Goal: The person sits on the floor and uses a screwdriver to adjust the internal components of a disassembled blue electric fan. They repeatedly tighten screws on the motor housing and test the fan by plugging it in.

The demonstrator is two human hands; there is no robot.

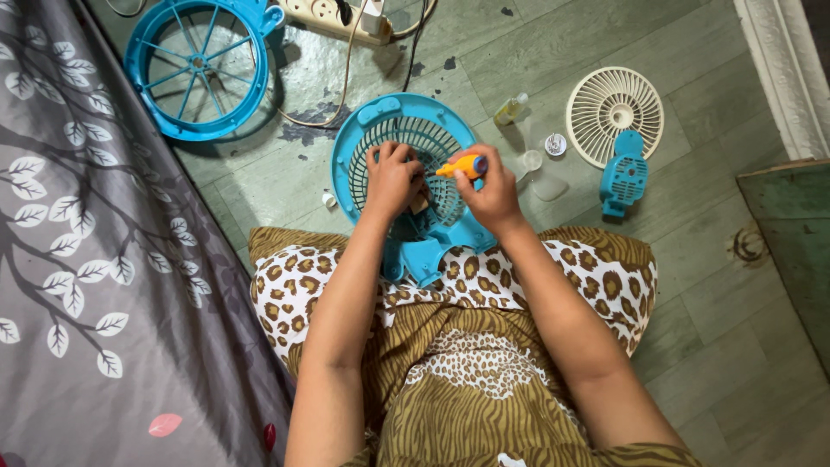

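Our left hand (393, 177) presses the blue fan grille (415, 164) steady; our right hand (494, 195), at three o'clock, pinches what looks like a yellow screwdriver (462, 165).

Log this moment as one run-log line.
left hand: pressing on blue fan grille | right hand: gripping orange-handled screwdriver over grille | grille: propped on lap | nearby: cream fan blade on floor

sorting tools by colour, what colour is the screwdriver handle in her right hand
Orange-yellow with a blue end cap: the screwdriver in the right hand, head view.
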